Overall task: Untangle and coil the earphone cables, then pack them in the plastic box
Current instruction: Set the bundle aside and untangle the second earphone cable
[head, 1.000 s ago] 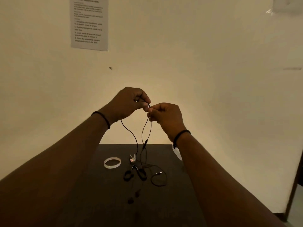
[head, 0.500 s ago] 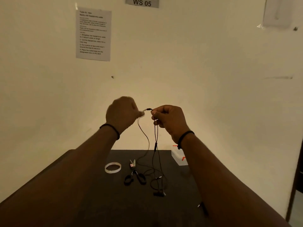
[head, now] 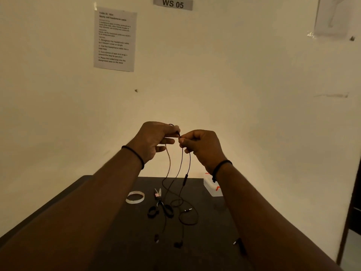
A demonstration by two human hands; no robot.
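Note:
A thin black earphone cable hangs in several strands from both hands, held up above the dark table. My left hand pinches the cable near its top between thumb and fingers. My right hand pinches it close beside, almost touching the left. An inline remote hangs on one strand. Lower loops and two earbuds lie on the table. The clear plastic box with orange clips stands at the table's far right, partly behind my right wrist.
A clear tape roll lies left of black-handled scissors at the table's middle. A small dark object lies by my right forearm. A wall with an instruction sheet stands right behind the table.
Both hands have stayed raised and close together while re-pinching the cable top. The hanging strands shifted, and the earbuds now lie nearer on the table. The camera tilted upward.

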